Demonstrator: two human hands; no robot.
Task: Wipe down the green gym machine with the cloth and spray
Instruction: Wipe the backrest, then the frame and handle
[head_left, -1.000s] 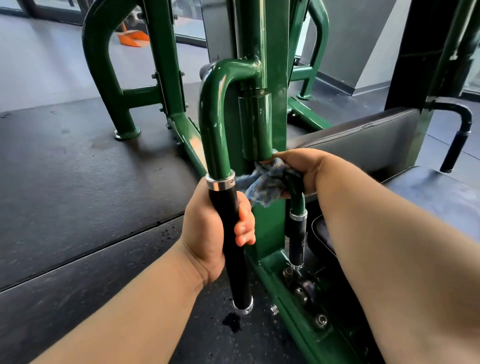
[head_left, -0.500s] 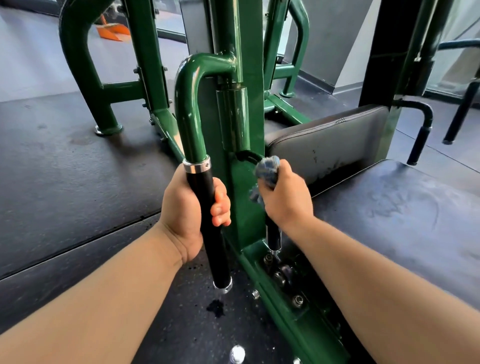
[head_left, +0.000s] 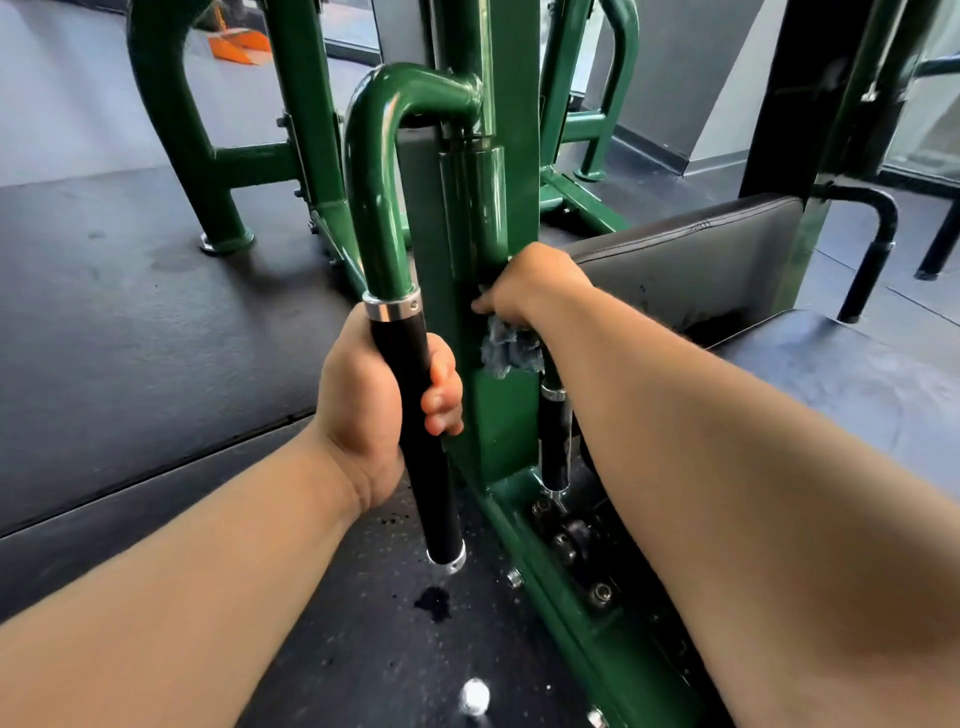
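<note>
Roughly, by size. Green machine (head_left: 511, 78): welded steel post and tubes, bolted to its base, rigid, with glossy paint. Likely slick when wet, and unlikely to shift under pressure. Black seat pad (head_left: 696, 249) sits right of the wiping hand. Left hand (head_left: 363, 405) is wrapped tight round the black handle (head_left: 439, 499), just below its chrome collar; a steadying hold, probably. Right hand (head_left: 535, 286) is against the post, to the right of that hold, fingers closed on the cloth (head_left: 506, 351), which hangs bunched below the knuckles. Cloth: light, limp, best kept wadded in the palm. Spray not identifiable; a small white thing (head_left: 475, 696) on the floor, below both hands, is too blurred to name.
</note>
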